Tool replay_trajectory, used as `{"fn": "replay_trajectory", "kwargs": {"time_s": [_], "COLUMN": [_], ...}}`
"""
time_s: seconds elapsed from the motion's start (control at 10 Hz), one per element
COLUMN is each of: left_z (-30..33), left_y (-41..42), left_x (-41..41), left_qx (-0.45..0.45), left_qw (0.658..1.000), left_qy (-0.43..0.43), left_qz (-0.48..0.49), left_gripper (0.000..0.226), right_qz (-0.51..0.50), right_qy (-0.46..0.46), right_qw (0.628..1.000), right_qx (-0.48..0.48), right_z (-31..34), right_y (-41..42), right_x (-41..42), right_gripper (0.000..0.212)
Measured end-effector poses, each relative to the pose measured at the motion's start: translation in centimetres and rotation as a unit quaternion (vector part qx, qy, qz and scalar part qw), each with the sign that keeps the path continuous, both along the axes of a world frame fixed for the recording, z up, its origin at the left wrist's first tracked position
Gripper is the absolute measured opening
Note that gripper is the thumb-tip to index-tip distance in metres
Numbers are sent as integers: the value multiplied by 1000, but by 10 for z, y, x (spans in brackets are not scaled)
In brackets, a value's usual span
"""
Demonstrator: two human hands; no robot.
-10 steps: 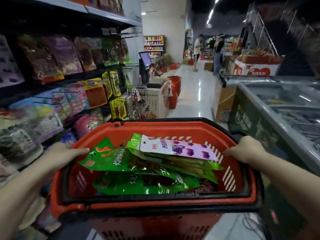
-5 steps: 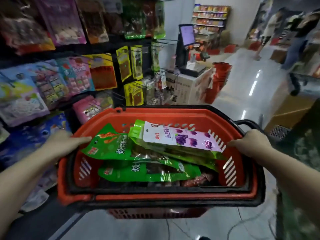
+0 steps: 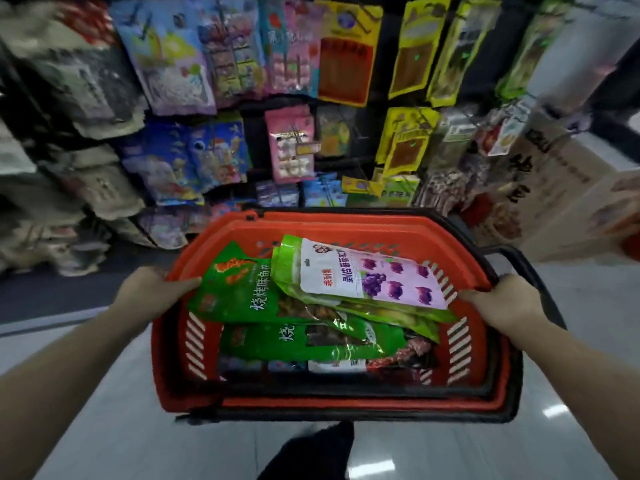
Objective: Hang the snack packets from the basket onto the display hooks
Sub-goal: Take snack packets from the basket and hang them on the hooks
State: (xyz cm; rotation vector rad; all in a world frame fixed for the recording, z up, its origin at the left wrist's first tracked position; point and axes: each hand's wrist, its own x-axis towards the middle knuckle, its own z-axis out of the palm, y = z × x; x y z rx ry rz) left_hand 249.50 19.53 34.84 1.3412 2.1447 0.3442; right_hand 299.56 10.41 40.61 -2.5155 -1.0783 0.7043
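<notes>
Before hanging packets (image 3: 287, 143), hands (image 3: 149, 292) (image 3: 505, 303) grip basket (image 3: 339, 401).

Dim, flat indoor light with pale glare patches on the glossy floor (image 3: 374, 469). Heavily smeared by motion blur toward the left and right edges, sharpest at the basket (image 3: 346, 233). Bent outward at the corners by wide-angle distortion.

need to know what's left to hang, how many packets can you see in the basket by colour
White and purple grape packet on top: 1
Green packets, counting upper green packet and lower green packet: 3
Dark red packet, partly buried: 1
Total visible in the red basket: 5, and more may lie hidden beneath.
</notes>
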Motion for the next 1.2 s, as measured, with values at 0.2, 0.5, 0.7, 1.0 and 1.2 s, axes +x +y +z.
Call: {"fn": "replay_trajectory", "kwargs": {"time_s": [0.2, 0.5, 0.7, 1.0, 1.2], "left_z": [-23, -163, -277, -448, -515], "left_y": [-11, 25, 49, 96, 101], "left_x": [38, 58, 78, 97, 100], "left_qx": [-42, -130, -151, -158, -167], "left_qw": [997, 983, 972, 963, 957], "left_qy": [-19, -29, 1, 24, 39], "left_qz": [55, 125, 179, 216, 233], "left_gripper": [39, 39, 36, 27, 22], "right_qz": [42, 80, 106, 98, 127], "right_qy": [-2, -2, 0, 18, 17], "right_qw": [998, 994, 986, 980, 974], "right_qx": [-51, -77, -126, -172, -186], "right_z": [-75, -209, -332, -515, -578], "right_y": [56, 143, 205, 252, 261], "right_x": [16, 23, 25, 30, 32], "right_gripper": [56, 57, 59, 61, 65]}}
